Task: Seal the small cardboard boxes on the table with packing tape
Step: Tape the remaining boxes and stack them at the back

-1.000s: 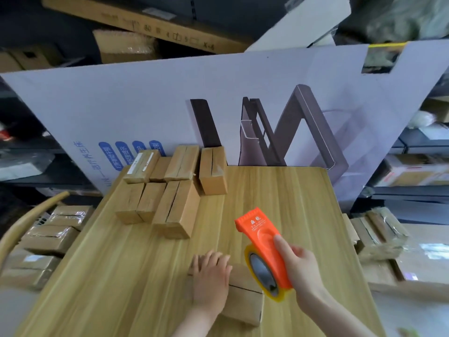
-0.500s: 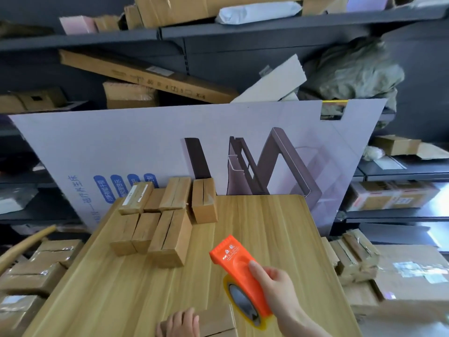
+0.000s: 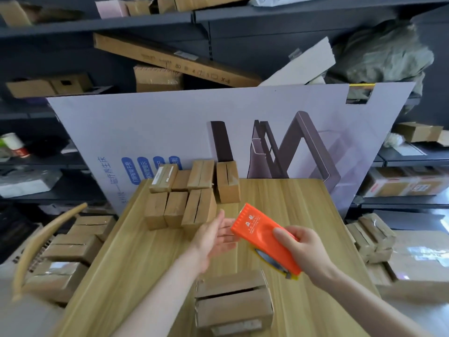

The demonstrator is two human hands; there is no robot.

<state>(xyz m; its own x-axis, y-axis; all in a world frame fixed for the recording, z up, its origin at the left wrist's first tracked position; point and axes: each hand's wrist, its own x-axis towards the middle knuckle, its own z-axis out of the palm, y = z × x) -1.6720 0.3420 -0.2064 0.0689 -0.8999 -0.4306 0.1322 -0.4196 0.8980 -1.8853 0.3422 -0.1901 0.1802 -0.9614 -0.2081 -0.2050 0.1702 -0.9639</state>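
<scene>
tape dispenser (image 3: pixel 264 237): orange, yellow tape | boxes (image 3: pixel 194 190): brown | table (image 3: pixel 291 203): light wood grain | board (image 3: pixel 170 132): pale lilac, blue labels

The tape roll (image 3: pixel 267 258) is largely covered by the orange tape dispenser (image 3: pixel 262 234); only a yellow rim and dark core show. Fingertips of the left hand (image 3: pixel 211 237) are lost behind the dispenser's front end. Of the right hand (image 3: pixel 301 249), the thumb lies on top; the remaining fingers are hidden underneath. Both forearms are cut by the lower edge. The cardboard box (image 3: pixel 233 300) at 6 o'clock is blurred at its near end, its label unreadable. At 9 o'clock, the stacked boxes (image 3: pixel 189 190) mask part of the blue captions on the printed board (image 3: pixel 170 127).
</scene>
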